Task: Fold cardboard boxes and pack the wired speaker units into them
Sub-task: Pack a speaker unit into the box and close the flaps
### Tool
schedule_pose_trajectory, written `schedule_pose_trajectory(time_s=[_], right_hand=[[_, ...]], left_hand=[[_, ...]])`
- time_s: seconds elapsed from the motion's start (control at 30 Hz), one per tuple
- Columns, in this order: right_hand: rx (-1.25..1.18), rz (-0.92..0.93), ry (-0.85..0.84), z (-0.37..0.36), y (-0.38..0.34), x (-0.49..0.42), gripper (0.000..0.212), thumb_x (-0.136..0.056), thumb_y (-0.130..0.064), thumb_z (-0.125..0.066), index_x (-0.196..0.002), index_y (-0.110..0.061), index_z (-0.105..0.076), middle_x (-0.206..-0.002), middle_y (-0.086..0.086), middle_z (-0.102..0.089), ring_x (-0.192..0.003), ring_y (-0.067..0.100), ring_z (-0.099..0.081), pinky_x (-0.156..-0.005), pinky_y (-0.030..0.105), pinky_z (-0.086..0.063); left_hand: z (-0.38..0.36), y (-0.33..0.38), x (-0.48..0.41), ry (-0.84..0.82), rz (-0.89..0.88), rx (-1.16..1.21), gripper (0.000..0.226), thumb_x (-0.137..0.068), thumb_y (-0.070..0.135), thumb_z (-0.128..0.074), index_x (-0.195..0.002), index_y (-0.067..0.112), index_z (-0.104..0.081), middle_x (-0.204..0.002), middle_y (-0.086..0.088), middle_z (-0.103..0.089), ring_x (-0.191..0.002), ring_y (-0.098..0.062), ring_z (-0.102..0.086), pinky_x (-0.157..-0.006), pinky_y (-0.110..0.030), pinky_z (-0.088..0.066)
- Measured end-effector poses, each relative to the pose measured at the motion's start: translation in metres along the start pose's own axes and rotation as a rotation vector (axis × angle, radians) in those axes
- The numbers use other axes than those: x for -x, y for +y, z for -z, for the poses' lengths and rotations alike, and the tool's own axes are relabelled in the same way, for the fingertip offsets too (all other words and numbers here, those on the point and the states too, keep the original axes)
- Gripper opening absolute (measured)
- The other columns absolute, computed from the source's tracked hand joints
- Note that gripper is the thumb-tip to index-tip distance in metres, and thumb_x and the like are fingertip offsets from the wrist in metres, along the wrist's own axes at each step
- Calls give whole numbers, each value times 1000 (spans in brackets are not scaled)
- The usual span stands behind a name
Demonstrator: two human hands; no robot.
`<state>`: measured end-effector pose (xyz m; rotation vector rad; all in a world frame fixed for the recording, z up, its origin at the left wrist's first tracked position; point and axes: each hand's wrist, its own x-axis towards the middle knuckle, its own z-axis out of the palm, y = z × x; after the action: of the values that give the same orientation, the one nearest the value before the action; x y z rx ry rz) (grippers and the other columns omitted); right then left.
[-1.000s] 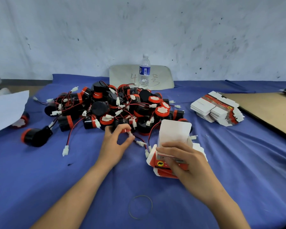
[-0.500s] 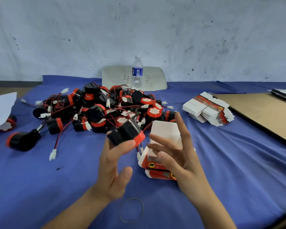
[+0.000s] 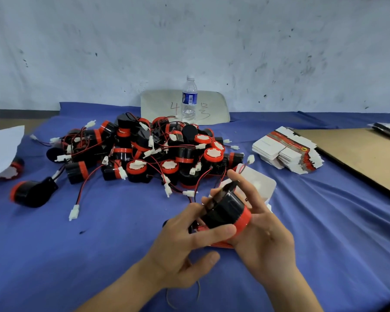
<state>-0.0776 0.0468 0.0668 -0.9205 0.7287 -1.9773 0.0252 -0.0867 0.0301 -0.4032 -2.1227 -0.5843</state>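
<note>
Speaker unit held mid-air above counter, just over white box. L hand grip: fingers curled on black body. R hand grip cups red-rim end. Prob. light, rigid, smooth plastic; hold body, not thin wires.

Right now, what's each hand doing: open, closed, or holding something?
Left hand: grips the speaker unit from below.
Right hand: holds the same unit, fingers round its far side.
</note>
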Motion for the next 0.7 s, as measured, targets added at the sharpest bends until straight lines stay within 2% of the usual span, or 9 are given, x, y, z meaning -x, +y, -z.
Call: schedule_pose_trajectory(time_s=[0.13,0.2,0.27,0.3,0.37,0.43,0.53,0.6,0.7], right_hand=[[-10,51,107,2,3,-1,58,-59,-11,-57,-116,-13,-65,-117,13,-58,-105,34,-57,-92,62,-40],[72,122,151,0,-1,-1,51,-57,-10,-61,-108,-11,-66,-117,10,-61,-100,29,-60,-84,51,-50],[144,181,214,0,-7,0,35,-68,-17,-58,-101,-15,-70,-115,7,-63,-101,24,-60,-80,35,-53],[157,198,248,1,-11,0,31,-72,-17,-56,-99,-18,-72,-114,5,-64,-102,22,-59,-80,32,-53],[159,250,301,5,-18,1,28,-77,-16,-53,-94,-24,-74,-109,2,-68,-99,17,-62,-79,27,-54],[195,319,335,7,-21,1,27,-78,-15,-55,-95,-26,-73,-105,-2,-69,-92,9,-65,-75,22,-54],[284,385,384,3,-20,1,27,-80,-17,-63,-106,-24,-67,-96,-11,-70,-74,3,-64,-66,18,-53],[390,372,437,0,-15,2,29,-79,-21,-66,-107,-28,-65,-80,-12,-69,-63,5,-60,-58,18,-52],[501,347,480,-8,2,3,29,-78,-19,-75,-102,-29,-63,-87,-9,-65,-68,8,-59,-60,21,-52]], left_hand=[[-6,-5,0,2,1,-192,72,-89,23,-58,-145,48,-21,-112,1,-45,-77,-2,-40,-78,-3,-32],[-7,-9,-3,13,33,-266,61,-85,23,-60,-135,40,-28,-115,2,-47,-78,-11,-53,-67,-16,-47],[-2,-17,-3,54,162,-339,54,-85,29,-58,-131,33,-31,-116,9,-49,-80,-11,-59,-56,-26,-52],[1,-22,-2,73,247,-377,59,-86,31,-58,-137,36,-29,-115,12,-49,-79,-8,-59,-53,-27,-52],[7,-33,3,118,432,-415,81,-90,27,-60,-147,51,-9,-112,16,-51,-75,-7,-56,-54,-29,-50],[12,-43,7,206,588,-410,84,-93,26,-60,-147,53,-1,-115,12,-54,-87,-12,-58,-68,-35,-52],[18,-40,3,357,599,-289,73,-89,41,-55,-148,41,-12,-129,12,-46,-123,-12,-45,-102,-33,-39],[18,-25,-1,328,475,-127,76,-85,49,-58,-148,44,-16,-139,11,-41,-132,-8,-39,-108,-24,-33],[4,0,-6,141,335,-19,82,-83,56,-64,-150,33,-22,-144,8,-43,-133,-11,-44,-105,-23,-38]])
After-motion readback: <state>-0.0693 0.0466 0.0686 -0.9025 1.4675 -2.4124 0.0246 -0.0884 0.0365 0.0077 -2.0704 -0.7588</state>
